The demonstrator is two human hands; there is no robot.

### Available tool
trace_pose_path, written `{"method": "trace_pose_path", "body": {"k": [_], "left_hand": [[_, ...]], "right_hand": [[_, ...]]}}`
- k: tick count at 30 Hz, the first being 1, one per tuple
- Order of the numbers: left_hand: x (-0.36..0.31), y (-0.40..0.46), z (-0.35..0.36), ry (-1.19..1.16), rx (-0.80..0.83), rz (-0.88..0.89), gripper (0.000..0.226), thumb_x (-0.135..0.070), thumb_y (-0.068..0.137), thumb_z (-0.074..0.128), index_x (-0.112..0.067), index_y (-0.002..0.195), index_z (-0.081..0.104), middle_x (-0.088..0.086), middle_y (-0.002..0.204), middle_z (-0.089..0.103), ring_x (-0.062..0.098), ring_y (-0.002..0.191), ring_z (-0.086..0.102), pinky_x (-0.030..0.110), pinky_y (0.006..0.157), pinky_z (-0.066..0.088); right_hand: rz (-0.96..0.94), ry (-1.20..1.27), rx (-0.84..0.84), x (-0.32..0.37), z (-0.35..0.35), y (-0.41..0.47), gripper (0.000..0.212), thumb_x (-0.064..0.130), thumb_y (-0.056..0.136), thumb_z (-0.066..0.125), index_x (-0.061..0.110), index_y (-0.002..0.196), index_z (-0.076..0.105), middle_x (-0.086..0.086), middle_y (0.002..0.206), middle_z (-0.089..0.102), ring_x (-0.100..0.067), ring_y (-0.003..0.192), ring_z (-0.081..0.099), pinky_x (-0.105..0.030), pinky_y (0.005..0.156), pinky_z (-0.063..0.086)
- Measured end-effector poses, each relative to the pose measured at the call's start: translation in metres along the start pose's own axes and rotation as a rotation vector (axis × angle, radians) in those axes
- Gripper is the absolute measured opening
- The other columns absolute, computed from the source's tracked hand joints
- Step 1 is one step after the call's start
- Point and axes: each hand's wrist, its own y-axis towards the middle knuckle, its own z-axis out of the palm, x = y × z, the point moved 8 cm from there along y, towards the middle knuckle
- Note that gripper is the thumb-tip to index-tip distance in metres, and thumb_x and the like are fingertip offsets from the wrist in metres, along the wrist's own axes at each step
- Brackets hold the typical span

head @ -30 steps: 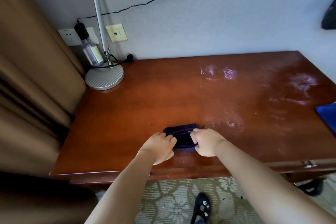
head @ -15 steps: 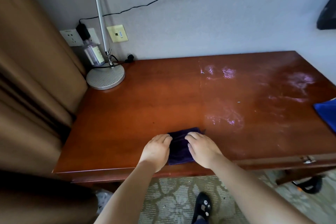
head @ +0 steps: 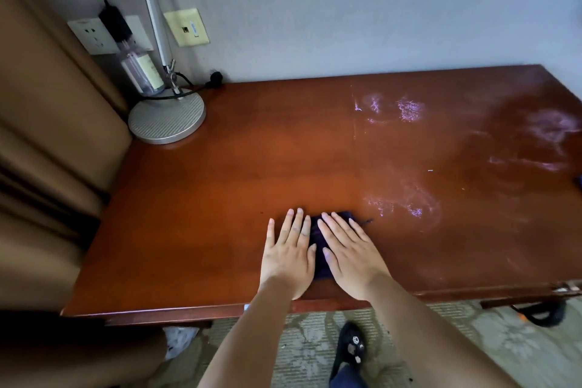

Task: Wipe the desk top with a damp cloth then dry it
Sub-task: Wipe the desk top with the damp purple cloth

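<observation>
Left hand point(head: 288, 257) and right hand point(head: 349, 253) press flat, fingers spread, on a folded dark purple cloth point(head: 318, 239) on the reddish-brown wooden desk top point(head: 252, 173); the bottle label point(head: 150, 71) is unreadable.

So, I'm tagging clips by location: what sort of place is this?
Probably a hotel room or bedroom: a polished wooden desk against the wall, a desk lamp by wall sockets, patterned carpet underfoot.

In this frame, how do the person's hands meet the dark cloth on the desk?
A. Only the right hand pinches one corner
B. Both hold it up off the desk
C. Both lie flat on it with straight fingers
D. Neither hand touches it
C: the left hand and right hand lie side by side, fingers straight, pressing the dark cloth flat on the desk.
</observation>
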Motion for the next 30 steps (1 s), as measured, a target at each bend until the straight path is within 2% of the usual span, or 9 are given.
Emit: {"method": "trace_pose_path", "body": {"k": [2, 4, 6, 18, 21, 25, 30], "left_hand": [[0.002, 0.014, -0.006, 0.023, -0.007, 0.004, 0.067, -0.043, 0.081, -0.026, -0.017, 0.142, -0.025, 0.000, 0.159, -0.022, 0.016, 0.142, -0.029, 0.046, 0.114, -0.021], [0.004, 0.027, -0.010, 0.040, -0.001, 0.007, 0.058, -0.043, 0.096, -0.011, -0.016, 0.147, -0.022, 0.001, 0.159, -0.021, 0.018, 0.145, -0.024, 0.047, 0.116, -0.017], [0.005, 0.040, -0.014, 0.049, 0.005, 0.017, 0.057, -0.040, 0.102, 0.001, -0.017, 0.149, -0.019, 0.001, 0.160, -0.021, 0.017, 0.145, -0.024, 0.047, 0.117, -0.015], [0.002, 0.043, -0.017, 0.051, -0.005, -0.022, 0.053, -0.040, 0.103, 0.002, -0.016, 0.140, -0.027, 0.002, 0.159, -0.022, 0.018, 0.145, -0.023, 0.047, 0.115, -0.017], [-0.009, 0.026, -0.011, 0.036, 0.022, -0.005, 0.053, -0.041, 0.099, -0.005, -0.016, 0.139, -0.028, 0.001, 0.158, -0.024, 0.018, 0.145, -0.025, 0.047, 0.115, -0.018], [-0.026, 0.008, -0.004, 0.023, 0.041, 0.031, 0.062, -0.042, 0.084, -0.022, -0.016, 0.139, -0.029, -0.001, 0.153, -0.030, 0.018, 0.143, -0.028, 0.048, 0.113, -0.020], [-0.041, 0.003, 0.000, 0.033, 0.053, 0.061, 0.076, -0.043, 0.067, -0.035, -0.016, 0.139, -0.030, 0.000, 0.146, -0.036, 0.016, 0.131, -0.038, 0.049, 0.110, -0.022]], "right_hand": [[-0.003, -0.014, -0.022, -0.007, 0.000, 0.013, 0.065, 0.036, 0.103, 0.002, 0.007, 0.137, 0.050, -0.004, 0.145, 0.047, -0.018, 0.134, 0.044, -0.037, 0.110, 0.020], [-0.013, -0.019, -0.038, -0.013, -0.001, 0.025, 0.065, 0.036, 0.103, 0.002, 0.007, 0.137, 0.050, -0.005, 0.145, 0.047, -0.018, 0.134, 0.044, -0.038, 0.109, 0.021], [-0.018, -0.021, -0.049, -0.019, -0.002, 0.037, 0.066, 0.036, 0.103, 0.001, 0.008, 0.137, 0.050, -0.005, 0.146, 0.046, -0.018, 0.135, 0.042, -0.038, 0.110, 0.021], [-0.018, -0.040, -0.083, -0.028, -0.005, 0.041, 0.067, 0.037, 0.103, 0.001, 0.007, 0.137, 0.050, -0.006, 0.145, 0.047, -0.019, 0.134, 0.044, -0.039, 0.109, 0.021], [-0.016, -0.037, -0.088, -0.026, -0.004, 0.019, 0.066, 0.037, 0.104, 0.002, 0.007, 0.137, 0.051, -0.005, 0.145, 0.047, -0.018, 0.134, 0.043, -0.038, 0.109, 0.022], [0.003, -0.029, -0.079, -0.026, -0.002, -0.009, 0.064, 0.038, 0.104, 0.004, 0.007, 0.137, 0.050, -0.005, 0.145, 0.046, -0.018, 0.135, 0.043, -0.037, 0.109, 0.019], [-0.002, -0.025, -0.076, -0.034, -0.001, -0.026, 0.063, 0.037, 0.104, 0.005, 0.009, 0.138, 0.050, -0.003, 0.147, 0.044, -0.015, 0.137, 0.040, -0.037, 0.108, 0.021]]}}
